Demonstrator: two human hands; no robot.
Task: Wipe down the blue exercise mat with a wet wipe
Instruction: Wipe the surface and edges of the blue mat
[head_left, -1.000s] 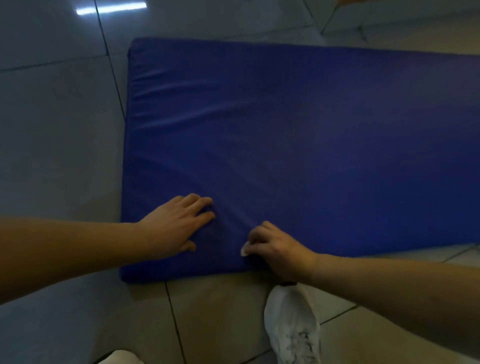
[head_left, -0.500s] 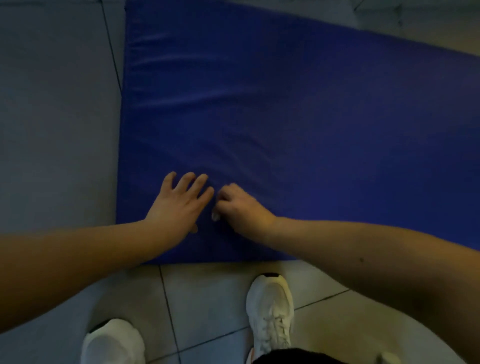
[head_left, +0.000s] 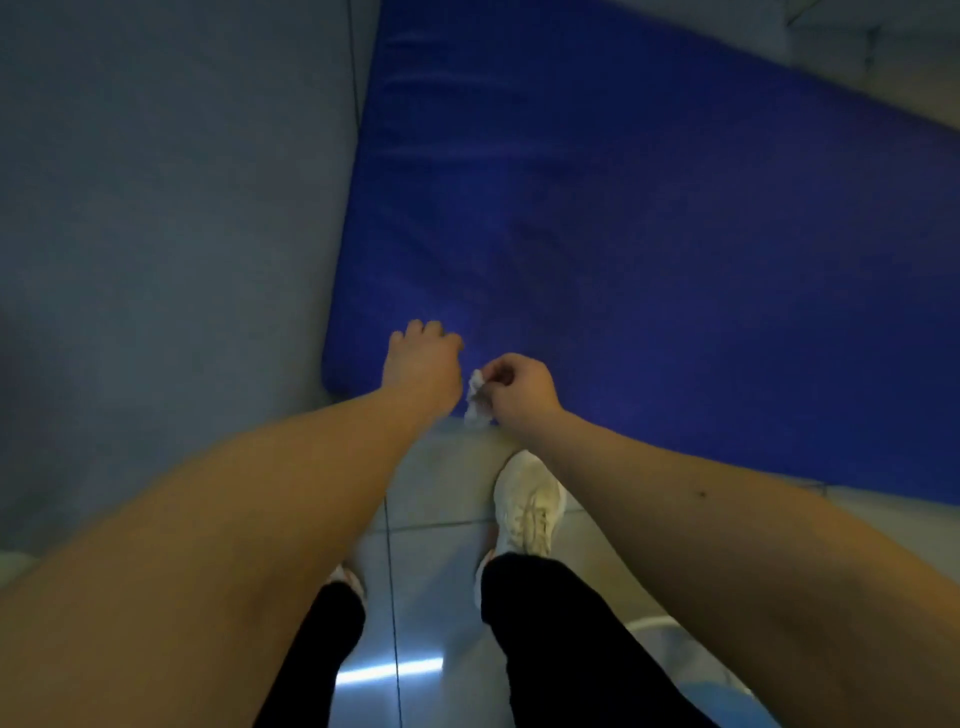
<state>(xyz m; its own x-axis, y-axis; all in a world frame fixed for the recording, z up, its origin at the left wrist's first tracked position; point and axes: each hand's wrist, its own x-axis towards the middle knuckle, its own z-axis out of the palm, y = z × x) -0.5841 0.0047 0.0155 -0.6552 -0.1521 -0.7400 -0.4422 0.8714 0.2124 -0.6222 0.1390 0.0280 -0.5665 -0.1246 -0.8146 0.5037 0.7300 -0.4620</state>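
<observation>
The blue exercise mat lies flat on the tiled floor and fills the upper right of the view. My right hand hovers over the mat's near edge and pinches a crumpled white wet wipe, which hangs down from my fingers. My left hand is just left of it, above the mat's near left corner, with its fingers curled downward and nothing in it. Whether either hand touches the mat I cannot tell.
Grey floor tiles stretch to the left of the mat. My white shoe and black trouser legs stand on the tiles just in front of the mat's near edge. A light reflection shines on the floor between my legs.
Both hands have lifted off the mat surface and drawn back to its near edge. The wipe now dangles from my right hand. The view has tilted down and risen, showing my legs.
</observation>
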